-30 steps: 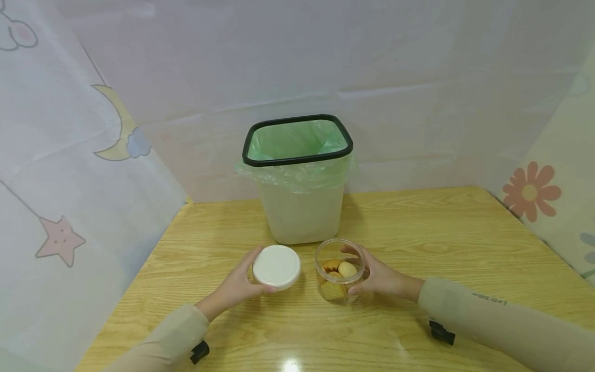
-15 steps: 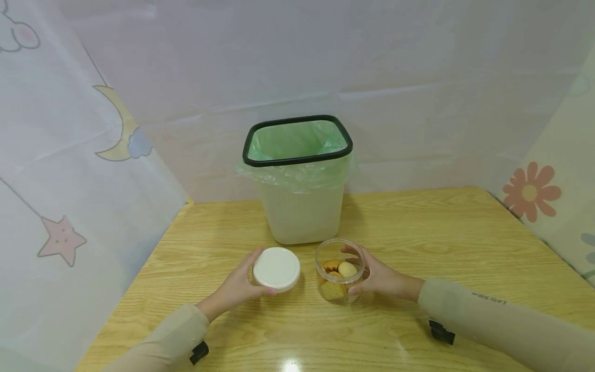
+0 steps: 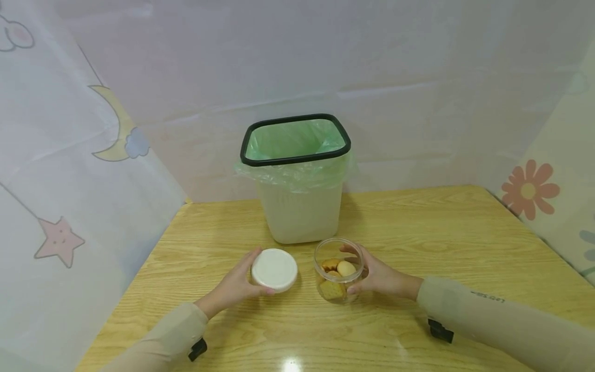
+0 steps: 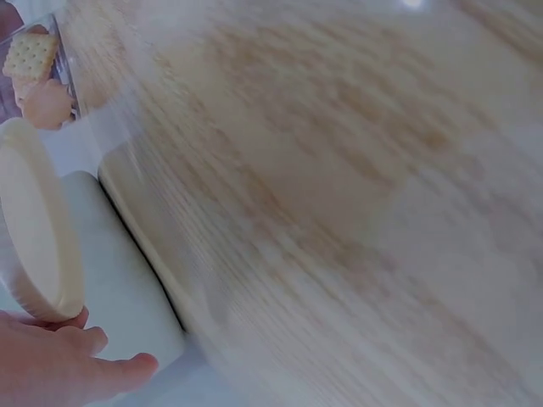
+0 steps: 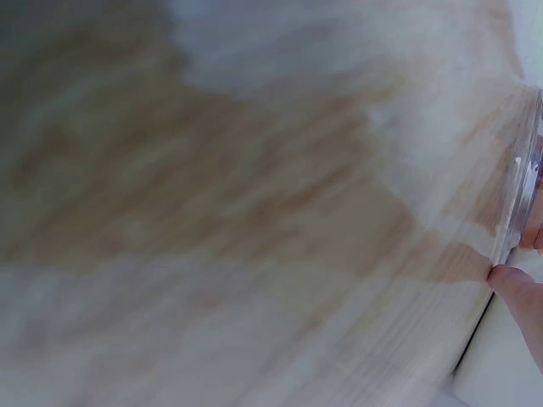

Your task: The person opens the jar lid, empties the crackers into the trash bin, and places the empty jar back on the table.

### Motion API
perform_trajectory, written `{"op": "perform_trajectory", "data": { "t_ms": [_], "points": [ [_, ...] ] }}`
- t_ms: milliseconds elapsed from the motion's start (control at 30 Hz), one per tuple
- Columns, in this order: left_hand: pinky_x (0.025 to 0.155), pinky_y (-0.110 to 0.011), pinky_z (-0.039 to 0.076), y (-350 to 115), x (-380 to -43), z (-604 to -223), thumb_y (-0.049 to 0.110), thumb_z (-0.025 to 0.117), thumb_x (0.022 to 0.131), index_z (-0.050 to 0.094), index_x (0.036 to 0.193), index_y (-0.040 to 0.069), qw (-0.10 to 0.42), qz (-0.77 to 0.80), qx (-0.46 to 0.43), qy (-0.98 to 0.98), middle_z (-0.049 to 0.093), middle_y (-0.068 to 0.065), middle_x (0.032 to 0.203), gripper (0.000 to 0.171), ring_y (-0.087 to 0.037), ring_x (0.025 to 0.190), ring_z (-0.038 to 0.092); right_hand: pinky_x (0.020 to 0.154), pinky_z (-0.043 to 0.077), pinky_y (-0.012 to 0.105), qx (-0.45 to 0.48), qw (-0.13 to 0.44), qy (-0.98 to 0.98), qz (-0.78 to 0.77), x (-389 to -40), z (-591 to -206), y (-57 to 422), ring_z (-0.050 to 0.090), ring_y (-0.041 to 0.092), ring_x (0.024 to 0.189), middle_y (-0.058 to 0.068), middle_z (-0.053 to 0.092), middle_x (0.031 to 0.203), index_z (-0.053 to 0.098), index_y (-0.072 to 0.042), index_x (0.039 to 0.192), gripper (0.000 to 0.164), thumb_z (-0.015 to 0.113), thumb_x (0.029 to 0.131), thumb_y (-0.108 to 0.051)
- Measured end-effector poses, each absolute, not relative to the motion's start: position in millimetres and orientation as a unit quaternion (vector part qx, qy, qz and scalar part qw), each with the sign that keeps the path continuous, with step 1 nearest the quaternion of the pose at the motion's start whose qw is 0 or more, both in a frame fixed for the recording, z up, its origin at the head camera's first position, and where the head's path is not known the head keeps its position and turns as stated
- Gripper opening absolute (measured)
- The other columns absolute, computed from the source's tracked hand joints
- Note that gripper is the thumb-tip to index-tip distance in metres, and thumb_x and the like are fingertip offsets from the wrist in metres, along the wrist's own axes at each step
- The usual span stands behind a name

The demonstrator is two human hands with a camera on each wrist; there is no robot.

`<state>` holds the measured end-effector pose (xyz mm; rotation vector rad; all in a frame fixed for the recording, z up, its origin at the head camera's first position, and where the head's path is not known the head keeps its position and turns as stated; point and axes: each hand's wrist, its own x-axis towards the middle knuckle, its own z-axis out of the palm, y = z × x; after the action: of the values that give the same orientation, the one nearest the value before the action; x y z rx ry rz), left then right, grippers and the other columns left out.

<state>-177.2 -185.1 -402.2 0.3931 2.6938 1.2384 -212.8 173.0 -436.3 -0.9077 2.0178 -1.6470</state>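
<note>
My left hand (image 3: 236, 283) grips a round white lid (image 3: 274, 269) by its left side, thumb at the near edge. In the left wrist view the inner face of the lid (image 4: 32, 229) shows, so it appears held just above the table. On the right, my right hand (image 3: 378, 274) holds a clear round jar (image 3: 340, 281) standing without a lid on the table, its fingers behind the wall and its thumb in front. Several biscuits (image 3: 332, 290) lie inside the jar, among them a square cracker (image 4: 30, 56). Lid and jar are apart, side by side.
Behind the lid and jar stands a white bin (image 3: 299, 212) with a black rim and a green plastic liner. The wooden table (image 3: 432, 232) reaches back to a pale cloth backdrop (image 3: 418, 119), with printed cloth on both sides.
The lid in my left hand has sunk slightly towards the table. My right hand and the jar stay in place; the head view has shifted a little.
</note>
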Motion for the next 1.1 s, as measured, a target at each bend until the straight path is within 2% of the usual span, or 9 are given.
{"op": "perform_trajectory", "data": {
  "t_ms": [1100],
  "points": [
    [0.107, -0.065, 0.023, -179.8, -187.7, -408.5, 0.035, 0.088, 0.07, 0.025, 0.15, -0.005, 0.094, 0.372, 0.162, 0.909, 0.022, -0.029, 0.154, 0.11, -0.046, 0.14, 0.023, 0.104, 0.022, 0.07, -0.319, 0.181, 0.727, -0.58, -211.7, -434.3, 172.6, 0.015, 0.055, 0.137, 0.031, 0.009, 0.153, 0.003, 0.0, 0.153, 0.105, 0.08, 0.082, -0.012]
  ]
}}
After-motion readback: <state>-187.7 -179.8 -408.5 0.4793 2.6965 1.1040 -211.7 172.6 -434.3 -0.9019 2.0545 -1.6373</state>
